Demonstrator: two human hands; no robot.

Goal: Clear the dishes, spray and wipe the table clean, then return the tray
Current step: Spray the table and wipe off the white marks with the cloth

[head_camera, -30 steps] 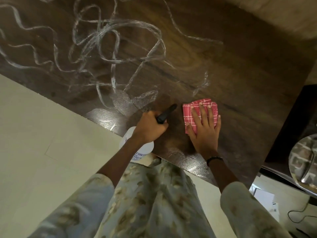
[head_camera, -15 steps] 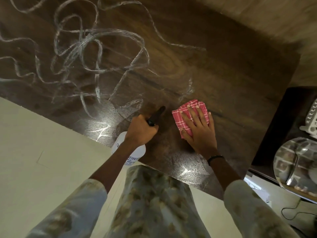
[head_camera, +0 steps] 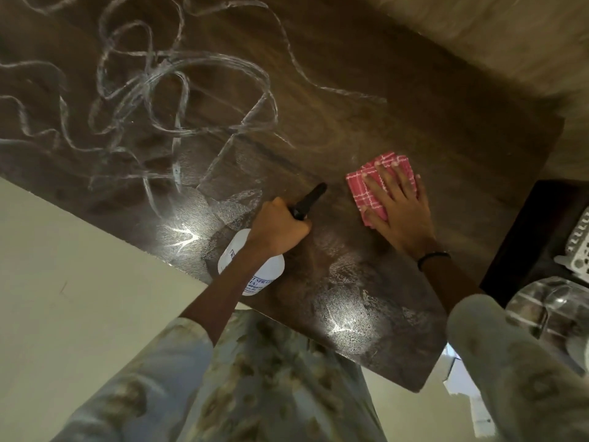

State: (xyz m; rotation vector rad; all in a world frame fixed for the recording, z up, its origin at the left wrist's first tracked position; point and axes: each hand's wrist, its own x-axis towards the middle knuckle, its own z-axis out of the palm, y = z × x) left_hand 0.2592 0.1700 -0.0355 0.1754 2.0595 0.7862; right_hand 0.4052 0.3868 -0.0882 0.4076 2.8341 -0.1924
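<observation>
Your dark wooden table (head_camera: 398, 100) fills most of the view, running from the far left to its near right corner, and much of its left and middle surface carries looping whitish streaks (head_camera: 178, 74), with speckled wet patches (head_camera: 344, 314) shining along the near edge. Below and left of the table you see pale floor (head_camera: 63, 282), and your own patterned clothing (head_camera: 261, 378) takes up the bottom centre. To the right, just past the table's end, stands a dark side surface (head_camera: 526, 250) bearing a shiny metal tray or plate (head_camera: 548, 314) and, above it at the frame edge, a white perforated basket-like item (head_camera: 580, 244); what lies on the metal piece is too blurred to tell. Your left hand (head_camera: 280, 228) is clenched around the neck of a white spray bottle (head_camera: 251, 266) with a black nozzle (head_camera: 310, 199); the bottle is held near the table's near edge, nozzle pointing out over the surface toward the cloth. Your right hand (head_camera: 398, 205), with a dark band (head_camera: 432, 258) at the wrist, lies flat with fingers spread and straight, pressing a folded red-and-white checked cloth (head_camera: 369, 186) onto the table toward its right end. Nozzle and cloth are near each other but apart.
</observation>
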